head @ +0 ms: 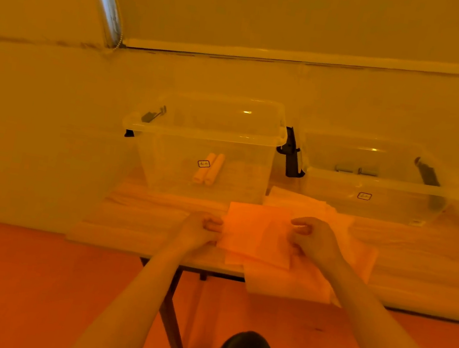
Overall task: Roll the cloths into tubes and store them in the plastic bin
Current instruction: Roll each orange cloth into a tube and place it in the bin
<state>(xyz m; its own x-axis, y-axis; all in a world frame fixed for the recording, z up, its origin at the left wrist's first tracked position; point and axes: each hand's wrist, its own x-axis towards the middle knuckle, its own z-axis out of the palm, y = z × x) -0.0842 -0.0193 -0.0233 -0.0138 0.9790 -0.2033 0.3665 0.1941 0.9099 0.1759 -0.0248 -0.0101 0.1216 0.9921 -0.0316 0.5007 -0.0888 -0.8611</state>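
Orange cloth [258, 231] held flat just above the tabletop [138, 219] — left hand [199, 229] pinches its left edge, right hand [313, 240] grips the right edge, fingers [302, 228] curled over it. Beneath and to the right lies a loose pile of paler cloths [305, 277], one corner hanging past the near edge. Behind, a clear plastic bin [206, 143] with two rolled tubes [208, 169] inside; a second clear bin [370, 177] stands just beside it on the right.
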